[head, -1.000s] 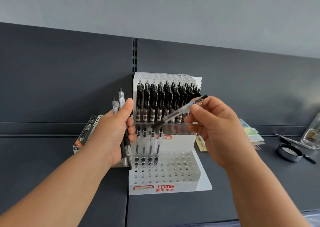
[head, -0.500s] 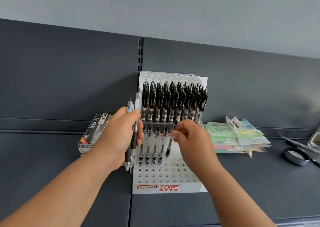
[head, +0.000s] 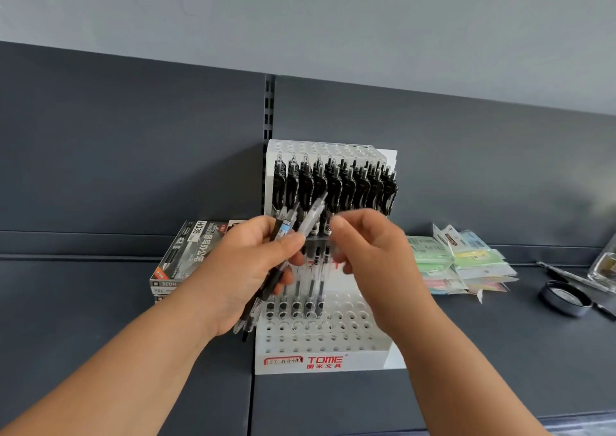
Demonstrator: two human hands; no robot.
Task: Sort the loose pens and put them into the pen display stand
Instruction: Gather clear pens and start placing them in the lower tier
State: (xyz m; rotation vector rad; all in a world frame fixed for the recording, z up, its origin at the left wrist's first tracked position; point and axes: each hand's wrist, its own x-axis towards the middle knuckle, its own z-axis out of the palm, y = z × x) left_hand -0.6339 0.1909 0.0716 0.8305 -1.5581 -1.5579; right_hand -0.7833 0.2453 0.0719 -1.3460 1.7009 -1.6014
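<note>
A white tiered pen display stand [head: 320, 352] marked TOME stands on the dark shelf. Its upper tier is full of black pens [head: 346, 185]. Several clear pens [head: 310, 289] stand in the back row of its lower tier. My left hand [head: 240, 275] grips a bundle of loose pens [head: 310, 219], tilted with their tops toward the stand. My right hand [head: 373, 262] is blurred, with loosely curled fingers just right of the bundle's tops. It holds nothing I can see.
Stacked pen boxes [head: 186, 255] lie left of the stand. A pile of coloured packets [head: 466, 262] lies to its right. Farther right are a black round lid [head: 563, 299], a loose pen [head: 566, 275] and a glass jar [head: 605, 269].
My right hand set its clear pen into the stand's lower tier, let go, and moved up toward the bundle. My left hand tilted the bundle toward it.
</note>
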